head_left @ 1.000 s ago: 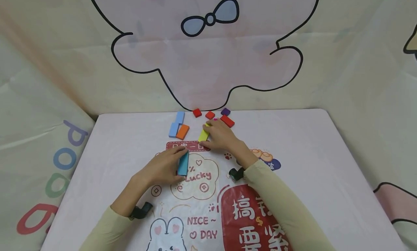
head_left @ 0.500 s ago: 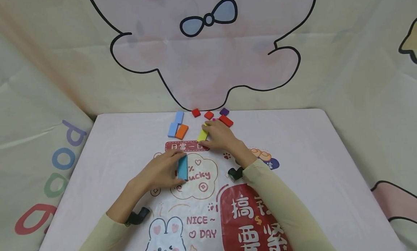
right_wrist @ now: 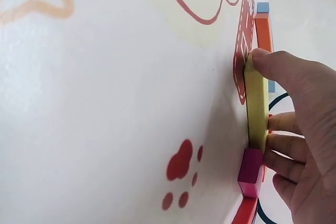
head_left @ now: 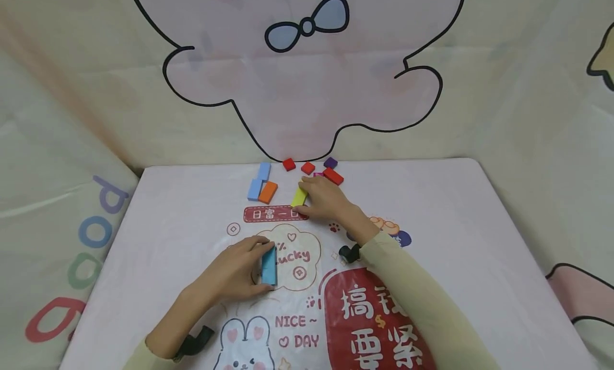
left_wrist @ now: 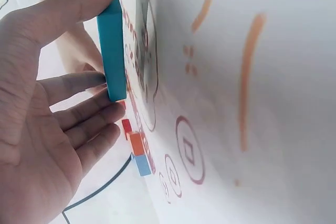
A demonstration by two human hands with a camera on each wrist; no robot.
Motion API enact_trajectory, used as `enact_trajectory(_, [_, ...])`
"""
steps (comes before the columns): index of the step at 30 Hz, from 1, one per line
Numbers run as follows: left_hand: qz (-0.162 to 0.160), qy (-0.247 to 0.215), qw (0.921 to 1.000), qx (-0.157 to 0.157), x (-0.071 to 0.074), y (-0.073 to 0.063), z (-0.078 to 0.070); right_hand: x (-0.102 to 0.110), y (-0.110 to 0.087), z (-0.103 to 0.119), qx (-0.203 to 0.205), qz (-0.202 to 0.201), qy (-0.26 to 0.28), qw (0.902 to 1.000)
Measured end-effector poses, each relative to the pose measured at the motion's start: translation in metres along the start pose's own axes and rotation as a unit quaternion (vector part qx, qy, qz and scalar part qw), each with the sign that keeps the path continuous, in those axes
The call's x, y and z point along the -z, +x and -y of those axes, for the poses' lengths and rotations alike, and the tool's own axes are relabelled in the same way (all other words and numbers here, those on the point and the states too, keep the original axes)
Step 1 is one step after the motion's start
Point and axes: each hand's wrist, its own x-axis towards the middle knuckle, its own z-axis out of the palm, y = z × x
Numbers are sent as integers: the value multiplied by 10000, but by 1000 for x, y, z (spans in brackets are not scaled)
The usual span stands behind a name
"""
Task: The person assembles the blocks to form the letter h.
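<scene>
My left hand (head_left: 237,268) pinches a teal block (head_left: 269,266) by its two ends, thumb on the near end and fingertips on the far one. In the left wrist view the teal block (left_wrist: 111,51) is long and flat-sided, close to the tabletop. Farther back, my right hand (head_left: 328,199) holds a yellow block (head_left: 299,197) lengthwise between thumb and fingers, on the table. The right wrist view has a magenta block (right_wrist: 251,171) touching the far end of the yellow block (right_wrist: 256,103); the fingers partly cover that end.
Two light blue blocks (head_left: 255,190) and an orange block (head_left: 268,192) lie left of the yellow one. Behind are small red blocks (head_left: 308,168), a longer red block (head_left: 333,176) and a purple block (head_left: 330,162), near the table's back edge. A printed wall sheet (head_left: 307,93) rises behind.
My left hand has drawn the teal block back toward the near side of the table. The right hand stays in place on the yellow block.
</scene>
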Motion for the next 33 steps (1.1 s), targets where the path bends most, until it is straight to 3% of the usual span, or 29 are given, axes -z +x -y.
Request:
enact_trajectory(4, [108, -48, 9999, 101, -4, -7, -5, 2, -1, -1, 151, -7, -139, 9998])
enact_trajectory(11, [195, -92, 9998, -40, -16, -15, -8, 0, -2, 0, 132, -4, -342, 9993])
enact_trajectory(18, [243, -136, 9996, 25, -17, -21, -12, -1, -2, 1, 110, -67, -281, 9995])
enact_trajectory(26, [86, -120, 9999, 73, -21, -32, -16, -3, -4, -2, 250, -171, -148, 9994])
enact_trajectory(33, [159, -187, 9996, 101, -26, -34, -20, 0, -9, 1, 382, -301, 93, 9988])
